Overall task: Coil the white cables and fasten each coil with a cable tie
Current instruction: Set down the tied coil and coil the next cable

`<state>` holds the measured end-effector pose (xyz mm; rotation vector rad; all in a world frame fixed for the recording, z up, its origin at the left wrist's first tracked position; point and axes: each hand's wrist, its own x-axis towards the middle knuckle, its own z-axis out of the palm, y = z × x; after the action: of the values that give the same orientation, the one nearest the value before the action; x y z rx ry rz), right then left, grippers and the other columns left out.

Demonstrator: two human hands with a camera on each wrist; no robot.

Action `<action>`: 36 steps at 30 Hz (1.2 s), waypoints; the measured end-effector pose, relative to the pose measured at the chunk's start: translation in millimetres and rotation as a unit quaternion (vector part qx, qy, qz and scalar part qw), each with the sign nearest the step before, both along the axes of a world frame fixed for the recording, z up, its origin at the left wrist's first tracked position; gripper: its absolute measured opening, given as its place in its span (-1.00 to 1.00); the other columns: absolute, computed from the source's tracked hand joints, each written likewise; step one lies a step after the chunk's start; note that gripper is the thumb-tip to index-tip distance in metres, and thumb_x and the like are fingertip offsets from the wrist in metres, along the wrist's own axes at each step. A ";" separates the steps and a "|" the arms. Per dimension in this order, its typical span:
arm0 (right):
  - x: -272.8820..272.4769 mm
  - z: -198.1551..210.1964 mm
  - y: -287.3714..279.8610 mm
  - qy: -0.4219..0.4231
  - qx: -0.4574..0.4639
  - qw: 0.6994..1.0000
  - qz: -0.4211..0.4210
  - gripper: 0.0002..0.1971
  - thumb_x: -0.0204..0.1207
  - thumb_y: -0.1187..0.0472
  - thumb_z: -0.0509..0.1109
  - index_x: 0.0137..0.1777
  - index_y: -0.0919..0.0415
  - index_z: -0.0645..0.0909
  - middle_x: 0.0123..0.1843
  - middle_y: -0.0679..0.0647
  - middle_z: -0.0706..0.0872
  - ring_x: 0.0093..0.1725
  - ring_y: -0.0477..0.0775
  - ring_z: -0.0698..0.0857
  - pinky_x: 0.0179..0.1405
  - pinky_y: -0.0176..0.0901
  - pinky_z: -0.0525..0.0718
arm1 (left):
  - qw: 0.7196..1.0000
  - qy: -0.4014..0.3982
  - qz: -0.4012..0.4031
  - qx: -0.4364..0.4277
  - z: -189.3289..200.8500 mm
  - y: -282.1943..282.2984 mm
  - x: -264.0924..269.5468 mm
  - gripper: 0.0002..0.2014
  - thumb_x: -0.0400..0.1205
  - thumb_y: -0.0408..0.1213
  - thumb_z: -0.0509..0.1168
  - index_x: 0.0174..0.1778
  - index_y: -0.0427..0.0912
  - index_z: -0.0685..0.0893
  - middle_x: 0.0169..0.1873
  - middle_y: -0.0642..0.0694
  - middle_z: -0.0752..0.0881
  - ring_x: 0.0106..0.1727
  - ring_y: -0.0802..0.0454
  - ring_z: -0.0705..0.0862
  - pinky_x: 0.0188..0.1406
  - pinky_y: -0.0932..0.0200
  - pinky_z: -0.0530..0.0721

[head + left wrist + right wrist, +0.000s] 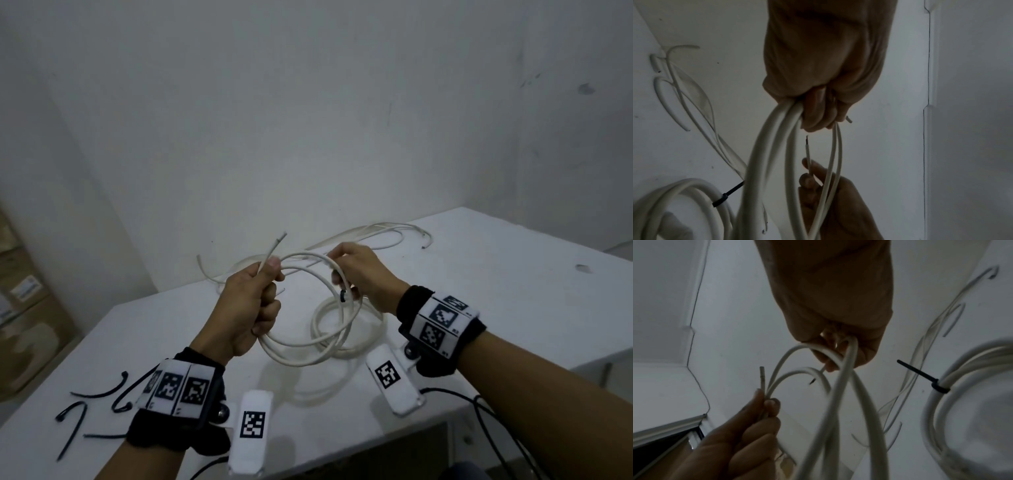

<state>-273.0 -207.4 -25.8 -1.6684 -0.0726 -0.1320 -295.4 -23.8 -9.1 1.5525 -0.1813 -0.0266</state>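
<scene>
A white cable (301,364) hangs in a few loose loops in the air between my hands. My left hand (250,301) grips one side of the loops in a fist, and one cable end (275,245) sticks up past the thumb. My right hand (363,274) holds the far side of the loops, fingers curled round them. In the right wrist view the loops (844,378) run out of the right hand (838,305), with the left hand (740,434) below. The left wrist view shows the left hand (818,73) clutching the strands (764,146).
A coiled white cable (352,354) bound with a black tie (342,296) lies on the white table (496,274) under my hands. Loose white cables (387,228) trail at the back. Several spare black ties (99,394) lie front left. Cardboard boxes (27,308) stand left.
</scene>
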 end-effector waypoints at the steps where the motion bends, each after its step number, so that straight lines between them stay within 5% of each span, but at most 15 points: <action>1: -1.4 1.0 1.8 0.009 0.001 1.000 0.024 -0.84 0.55 0.33 0.24 -0.22 0.19 0.62 -0.49 0.08 0.54 -0.59 -0.01 0.41 -0.63 -0.31 0.30 | 1.000 -0.001 0.009 0.006 -0.9 -1.0 0.1 -0.71 0.69 -0.04 0.22 -0.21 -0.19 0.48 -0.64 0.06 0.19 -0.69 0.18 0.10 -0.71 0.46 0.07; 5: -10.2 4.4 9.3 0.035 0.021 0.995 0.093 -0.53 0.66 -0.03 0.11 -0.27 0.20 0.72 -0.52 0.00 0.45 -0.53 -0.03 0.35 -0.57 -0.25 0.33 | 0.998 -0.004 0.048 0.028 -6.8 -4.0 1.6 -0.71 0.70 -0.05 0.22 -0.16 -0.23 0.51 -0.66 0.05 0.23 -0.70 0.16 0.13 -0.69 0.43 0.09; 7: -11.9 4.6 10.5 0.021 -0.035 0.993 0.115 -0.25 0.60 -0.36 -0.12 -0.18 0.21 0.73 -0.48 -0.03 0.41 -0.50 -0.06 0.34 -0.53 -0.26 0.34 | 0.998 0.003 0.059 0.039 -9.5 -4.9 2.2 -0.72 0.71 -0.04 0.22 -0.14 -0.20 0.52 -0.66 0.07 0.25 -0.70 0.16 0.15 -0.71 0.41 0.11; 9: -13.8 2.9 11.8 -0.015 -0.103 0.987 0.126 -0.24 0.53 -0.42 -0.07 -0.12 0.24 0.70 -0.44 -0.04 0.36 -0.45 -0.06 0.32 -0.45 -0.25 0.31 | 0.997 0.008 0.061 0.038 -11.0 -4.7 1.9 -0.74 0.70 -0.02 0.22 -0.12 -0.15 0.51 -0.65 0.08 0.28 -0.70 0.17 0.17 -0.73 0.39 0.13; 12: -17.2 -3.0 12.1 -0.060 -0.144 0.975 0.160 -0.43 0.57 -0.25 0.19 -0.14 0.34 0.60 -0.46 -0.06 0.30 -0.46 -0.08 0.27 -0.44 -0.25 0.22 | 0.998 0.011 0.054 0.033 -12.1 -3.8 0.8 -0.75 0.70 -0.01 0.22 -0.06 -0.14 0.50 -0.62 0.06 0.27 -0.68 0.15 0.15 -0.73 0.39 0.12; 16: -16.5 -12.2 15.8 -0.023 -0.225 0.968 0.105 -0.30 0.58 -0.32 0.02 0.06 0.34 0.67 -0.39 -0.11 0.49 -0.38 -0.10 0.46 -0.38 -0.27 0.39 | 0.999 -0.002 0.035 0.038 -13.8 -4.9 -1.5 -0.77 0.70 -0.02 0.20 -0.03 -0.14 0.52 -0.60 0.04 0.24 -0.67 0.14 0.14 -0.71 0.40 0.12; 21: -15.1 -16.3 14.2 -0.058 -0.084 0.977 0.186 -0.65 0.53 -0.06 0.39 -0.22 0.27 0.63 -0.46 0.02 0.34 -0.47 -0.07 0.28 -0.47 -0.24 0.25 | 0.996 0.016 0.038 0.077 -16.5 -1.2 0.6 -0.74 0.74 -0.04 0.14 0.05 -0.16 0.60 -0.60 0.04 0.25 -0.66 0.14 0.14 -0.68 0.39 0.10; 24: -13.8 -13.0 17.3 -0.078 0.019 0.983 0.165 -0.85 0.54 0.21 0.42 -0.04 0.24 0.51 -0.37 0.01 0.45 -0.42 -0.09 0.37 -0.46 -0.24 0.36 | 0.994 0.040 0.018 0.101 -17.0 0.3 0.2 -0.68 0.76 0.00 0.06 0.13 -0.09 0.63 -0.54 0.00 0.21 -0.63 0.13 0.13 -0.68 0.38 0.10; 28: -13.0 -12.9 21.0 -0.100 0.052 0.984 0.135 -0.66 0.56 0.28 0.39 0.28 0.17 0.40 -0.36 -0.03 0.49 -0.44 -0.08 0.41 -0.54 -0.24 0.38 | 0.992 0.047 0.000 0.120 -9.4 -0.8 -2.3 -0.68 0.73 0.00 0.05 0.12 -0.06 0.66 -0.52 -0.03 0.26 -0.59 0.10 0.18 -0.59 0.32 0.11; 36: -15.8 -3.0 18.8 -0.130 -0.036 0.984 0.113 -0.93 0.51 0.34 0.29 -0.14 0.17 0.48 -0.43 0.02 0.41 -0.51 -0.02 0.30 -0.64 -0.28 0.25 | 0.994 0.091 -0.011 0.060 -9.4 1.9 -2.5 -0.65 0.71 -0.03 0.06 0.16 -0.12 0.67 -0.55 -0.03 0.37 -0.62 0.08 0.27 -0.68 0.32 0.20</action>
<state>-288.8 -188.7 -28.8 -1.6946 -0.4665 -0.1767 -297.9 -21.9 -18.6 1.6588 -0.0531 -0.1991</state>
